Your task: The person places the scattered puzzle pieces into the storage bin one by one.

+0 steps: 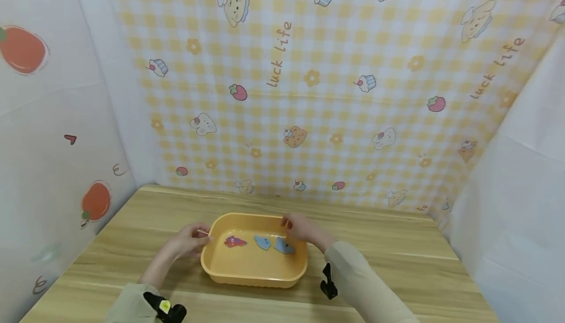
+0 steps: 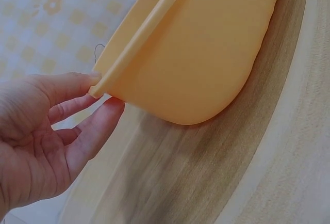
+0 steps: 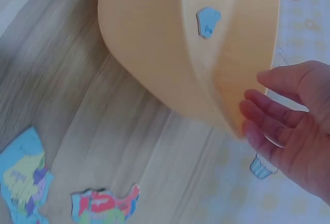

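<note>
A yellow plastic basin [image 1: 253,281] stands on the wooden table with three flat puzzle pieces in it: a red-purple piece [image 1: 235,241] on the left, a blue piece [image 1: 262,242] in the middle, another blue piece [image 1: 284,246] on the right. My left hand [image 1: 192,239] pinches the basin's left rim, thumb on top and fingertips beneath, as the left wrist view shows. At the back right corner my right hand [image 1: 299,227] grips the rim, its fingers bent over the inner wall and the thumb [image 3: 281,77] at the edge.
In the right wrist view, a blue, yellow and purple puzzle piece [image 3: 25,175] and a red, green and blue one [image 3: 103,204] lie on the table outside the basin. A yellow checked cloth [image 1: 335,117] hangs behind the table [image 1: 388,244], with white cloths at both sides.
</note>
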Demonstrator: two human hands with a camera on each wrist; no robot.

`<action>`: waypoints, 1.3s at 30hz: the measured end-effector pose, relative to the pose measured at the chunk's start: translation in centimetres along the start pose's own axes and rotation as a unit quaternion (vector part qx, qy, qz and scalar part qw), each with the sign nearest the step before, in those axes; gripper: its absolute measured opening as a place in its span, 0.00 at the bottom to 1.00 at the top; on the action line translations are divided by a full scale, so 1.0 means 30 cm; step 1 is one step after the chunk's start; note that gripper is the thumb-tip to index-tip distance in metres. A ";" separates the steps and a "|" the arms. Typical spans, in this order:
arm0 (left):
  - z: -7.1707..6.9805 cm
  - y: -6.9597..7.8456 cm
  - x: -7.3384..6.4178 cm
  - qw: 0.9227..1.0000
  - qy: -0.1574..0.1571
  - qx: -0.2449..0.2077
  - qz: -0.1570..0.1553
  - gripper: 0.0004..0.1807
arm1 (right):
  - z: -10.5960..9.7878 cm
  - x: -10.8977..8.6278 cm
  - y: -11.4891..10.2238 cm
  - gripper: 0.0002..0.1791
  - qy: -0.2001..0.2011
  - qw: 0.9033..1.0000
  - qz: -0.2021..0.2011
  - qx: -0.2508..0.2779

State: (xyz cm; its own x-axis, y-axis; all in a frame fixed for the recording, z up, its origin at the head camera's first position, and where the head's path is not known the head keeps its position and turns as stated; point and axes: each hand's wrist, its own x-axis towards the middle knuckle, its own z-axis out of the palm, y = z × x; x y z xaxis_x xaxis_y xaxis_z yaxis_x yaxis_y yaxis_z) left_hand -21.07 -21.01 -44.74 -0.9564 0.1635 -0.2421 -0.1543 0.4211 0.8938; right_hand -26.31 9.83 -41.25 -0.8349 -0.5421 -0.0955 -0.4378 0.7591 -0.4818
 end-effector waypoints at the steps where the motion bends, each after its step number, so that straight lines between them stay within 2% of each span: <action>1: 0.000 -0.001 0.000 1.000 -0.001 -0.001 -0.001 0.19 | -0.003 -0.002 0.007 0.10 0.010 1.000 -0.006 0.006; 6: -0.004 -0.007 0.002 1.000 0.004 0.006 -0.006 0.20 | -0.007 -0.010 0.056 0.09 0.070 0.997 -0.018 0.025; 9: -0.006 -0.007 0.004 1.000 0.004 0.010 -0.008 0.20 | -0.010 -0.018 0.088 0.11 0.097 0.995 -0.002 0.029; 12: -0.008 -0.007 0.006 1.000 -0.001 0.008 -0.009 0.20 | -0.013 -0.028 0.118 0.12 0.107 0.994 0.012 0.026; 22: -0.014 -0.007 0.008 0.999 -0.020 -0.009 -0.030 0.22 | -0.019 -0.091 0.189 0.12 0.057 0.994 0.087 0.017; 29: -0.016 -0.008 0.006 0.999 -0.032 -0.020 -0.031 0.24 | -0.015 -0.128 0.230 0.13 0.037 0.993 0.112 0.009; 32: -0.017 -0.007 0.007 0.999 -0.032 -0.024 -0.032 0.24 | -0.013 -0.143 0.239 0.15 0.016 0.991 0.132 0.004; 39: -0.016 -0.011 0.009 0.999 -0.036 -0.022 -0.027 0.25 | -0.017 -0.177 0.244 0.23 -0.029 0.980 0.181 -0.073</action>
State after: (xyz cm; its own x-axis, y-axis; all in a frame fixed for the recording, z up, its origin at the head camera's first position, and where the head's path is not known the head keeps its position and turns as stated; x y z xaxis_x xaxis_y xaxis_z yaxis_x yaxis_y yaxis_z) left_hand -21.39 -21.55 -44.92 -0.9264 0.2052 -0.3158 -0.2177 0.3923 0.8937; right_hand -25.24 18.46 -43.84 -0.9257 -0.2435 -0.2894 -0.1624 0.9470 -0.2773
